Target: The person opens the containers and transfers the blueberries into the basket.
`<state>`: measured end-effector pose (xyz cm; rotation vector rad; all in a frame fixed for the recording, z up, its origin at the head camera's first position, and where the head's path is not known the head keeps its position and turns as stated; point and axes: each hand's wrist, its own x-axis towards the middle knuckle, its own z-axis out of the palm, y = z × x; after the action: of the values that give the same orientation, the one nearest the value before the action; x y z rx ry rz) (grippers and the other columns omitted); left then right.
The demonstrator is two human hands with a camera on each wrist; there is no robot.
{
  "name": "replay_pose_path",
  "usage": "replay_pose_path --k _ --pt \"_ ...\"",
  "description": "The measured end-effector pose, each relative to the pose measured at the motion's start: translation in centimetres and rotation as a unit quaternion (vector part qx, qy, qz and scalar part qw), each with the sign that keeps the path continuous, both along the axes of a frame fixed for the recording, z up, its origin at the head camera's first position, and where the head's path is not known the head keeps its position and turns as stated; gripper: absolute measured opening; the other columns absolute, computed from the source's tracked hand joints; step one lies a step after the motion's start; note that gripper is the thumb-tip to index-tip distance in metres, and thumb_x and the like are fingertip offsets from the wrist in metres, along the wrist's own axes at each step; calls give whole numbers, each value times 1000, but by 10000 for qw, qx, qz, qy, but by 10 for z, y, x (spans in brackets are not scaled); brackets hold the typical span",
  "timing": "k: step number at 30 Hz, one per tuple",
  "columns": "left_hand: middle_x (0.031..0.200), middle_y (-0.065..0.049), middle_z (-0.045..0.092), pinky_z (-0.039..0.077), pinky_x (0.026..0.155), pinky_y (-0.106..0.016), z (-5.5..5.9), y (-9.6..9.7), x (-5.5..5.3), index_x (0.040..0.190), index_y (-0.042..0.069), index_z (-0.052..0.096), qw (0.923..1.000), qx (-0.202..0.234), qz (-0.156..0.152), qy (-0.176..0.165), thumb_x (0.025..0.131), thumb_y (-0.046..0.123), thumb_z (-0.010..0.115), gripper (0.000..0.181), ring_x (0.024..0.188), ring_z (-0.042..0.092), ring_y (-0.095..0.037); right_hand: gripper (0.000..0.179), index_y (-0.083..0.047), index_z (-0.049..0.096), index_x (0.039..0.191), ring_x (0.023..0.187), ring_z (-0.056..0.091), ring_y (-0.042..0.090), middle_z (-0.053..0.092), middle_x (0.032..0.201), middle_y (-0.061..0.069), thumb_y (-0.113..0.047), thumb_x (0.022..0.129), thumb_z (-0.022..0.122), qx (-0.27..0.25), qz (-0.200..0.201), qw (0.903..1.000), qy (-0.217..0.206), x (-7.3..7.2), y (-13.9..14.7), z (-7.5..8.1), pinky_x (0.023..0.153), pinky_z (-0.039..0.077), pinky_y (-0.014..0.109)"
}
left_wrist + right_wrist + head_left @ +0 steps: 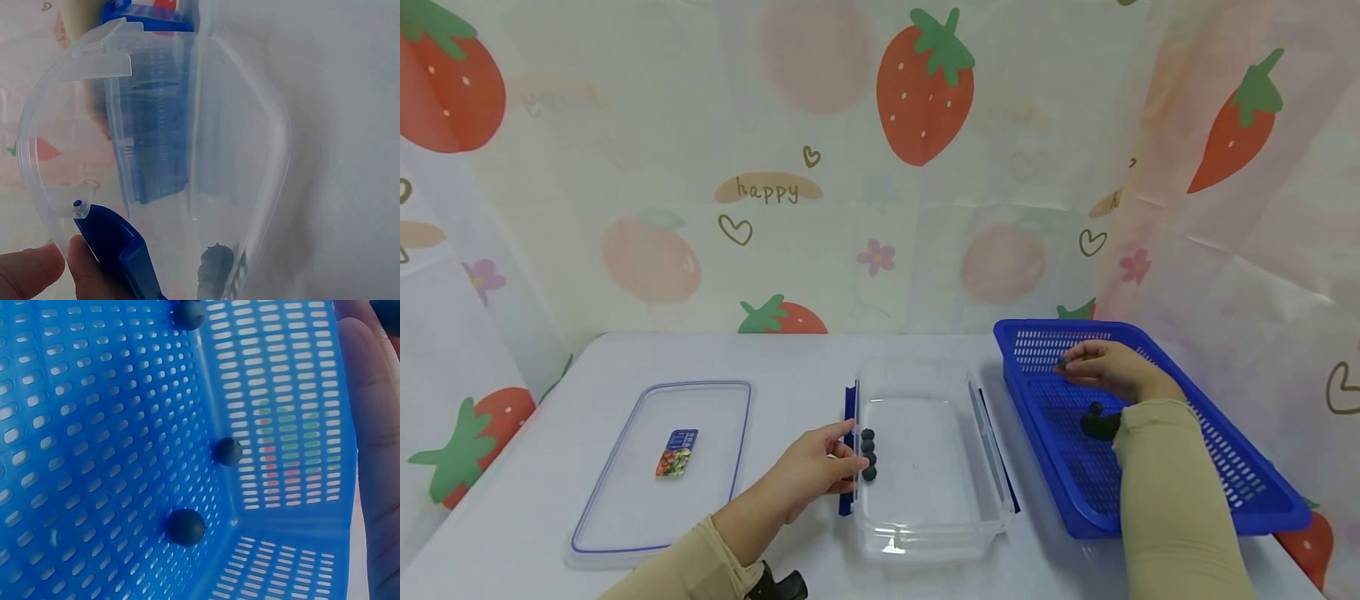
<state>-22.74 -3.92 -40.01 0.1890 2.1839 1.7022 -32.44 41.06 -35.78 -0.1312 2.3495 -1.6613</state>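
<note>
My left hand (816, 471) grips the left wall of a clear plastic container (936, 533), thumb over the rim. In the left wrist view its fingers (31, 272) are beside a blue latch (122, 250). A short row of several blueberries (868, 454) lies inside along that wall. Over the blue basket (1037, 450), my right hand (1108, 371) pinches a blueberry (1062, 362) between its fingertips. In the right wrist view that blueberry (389, 314) shows at the top corner, and loose blueberries (186, 527) sit in the basket near its wall.
A clear lid (617, 517) with a blue seal and a printed label (677, 454) lies flat on the white table (797, 367) at the left. Blue latches (1000, 450) hang outward from the container's sides. A fruit-print curtain (925, 267) stands behind the table.
</note>
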Motion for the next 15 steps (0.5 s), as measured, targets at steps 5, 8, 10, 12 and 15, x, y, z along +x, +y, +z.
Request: replay_pose_path --k 5,8,10,12,15 --pt "85 -9 51 55 69 -27 0 0 0 142 4 29 10000 15 -6 9 84 12 66 69 72 58 -15 31 7 52 111 93 63 15 63 99 6 -10 87 62 87 -149 9999 -3 0 0 -1 91 47 36" --pt "85 -9 51 55 69 -27 -1 0 0 142 4 29 10000 43 -19 13 84 11 65 69 72 58 -16 33 6 52 112 93 62 15 63 98 5 -11 85 64 111 -200 9997 -18 0 0 -2 93 44 39" --pt "85 -9 51 55 69 -27 -1 0 0 142 4 29 10000 57 -22 9 84 11 65 69 73 58 -16 34 7 51 112 93 62 14 63 98 5 -10 86 63 84 -190 9998 -10 0 0 -1 94 44 40" --pt "86 -9 51 55 69 -27 -1 0 0 142 4 29 10000 66 -18 -4 84 11 65 69 74 59 -16 33 8 51 113 93 62 14 63 99 5 -8 87 62 43 -165 9999 2 1 -1 0 93 45 39" --pt "86 -9 51 55 69 -27 0 -1 0 143 4 29 10000 82 -14 -11 84 11 65 69 74 59 -17 33 11 50 113 92 62 14 63 98 5 -7 88 60 -6 -101 9999 73 2 -3 4 91 47 37"
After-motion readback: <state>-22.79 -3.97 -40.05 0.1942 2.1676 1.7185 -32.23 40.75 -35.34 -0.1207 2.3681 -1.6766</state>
